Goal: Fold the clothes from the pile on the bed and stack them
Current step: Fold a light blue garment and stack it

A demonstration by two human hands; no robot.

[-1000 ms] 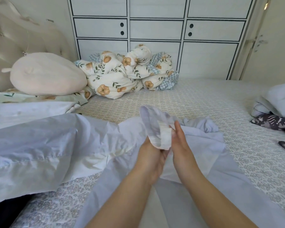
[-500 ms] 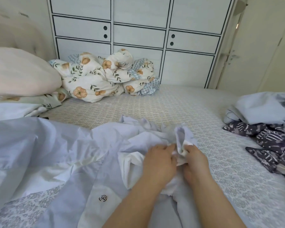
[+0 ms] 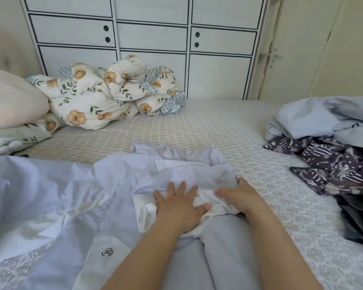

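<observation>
The left hand (image 3: 179,208) presses flat, fingers spread, on the bunched pale blue garment (image 3: 189,176) lying on the bed (image 3: 197,126) in front of the person. The right hand (image 3: 237,194) pinches its white edge between thumb and fingers. For a good fold, I think the left palm should hold the cloth steady while the right pulls the edge straight before folding it over.

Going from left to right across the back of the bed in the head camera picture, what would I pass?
Pink pillow → floral duvet bundle → bare patterned bedsheet → pale blue clothes pile with dark patterned fabric below it.
</observation>
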